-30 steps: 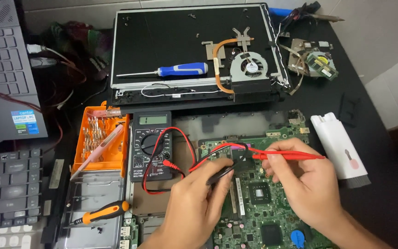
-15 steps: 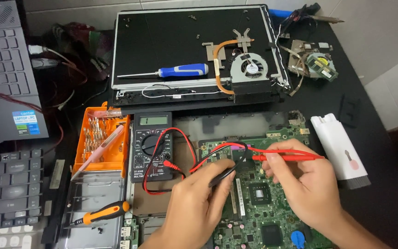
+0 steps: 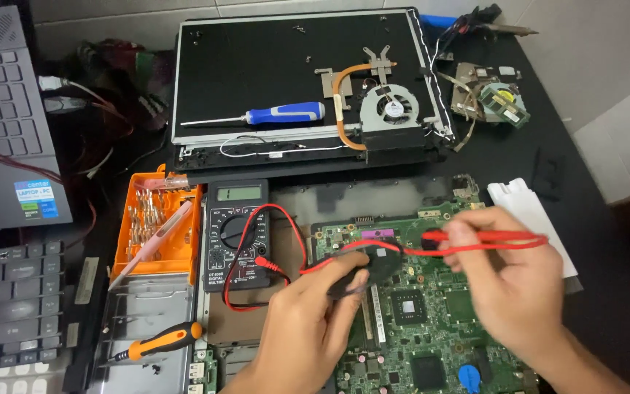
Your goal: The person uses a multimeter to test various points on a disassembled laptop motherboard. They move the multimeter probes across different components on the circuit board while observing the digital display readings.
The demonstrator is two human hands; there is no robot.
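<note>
A green laptop motherboard (image 3: 432,321) lies on the black table in front of me. My left hand (image 3: 315,321) grips a black multimeter probe (image 3: 362,273) with its tip down on the board. My right hand (image 3: 508,281) pinches a red probe (image 3: 490,237), held almost level over the board's upper edge. Red and black leads (image 3: 286,248) run left to a dark digital multimeter (image 3: 238,233) lying beside the board.
An orange bit case (image 3: 156,233) and an orange-handled screwdriver (image 3: 158,341) lie left. Behind are a black laptop base (image 3: 257,73) with a blue screwdriver (image 3: 278,114) and a cooling fan (image 3: 391,109). A grey laptop (image 3: 5,124), a loose keyboard (image 3: 9,306) and a white block (image 3: 526,211) surround me.
My right hand lifted slightly and the red probe shifted a little; the left hand stays on the black probe at the board.
</note>
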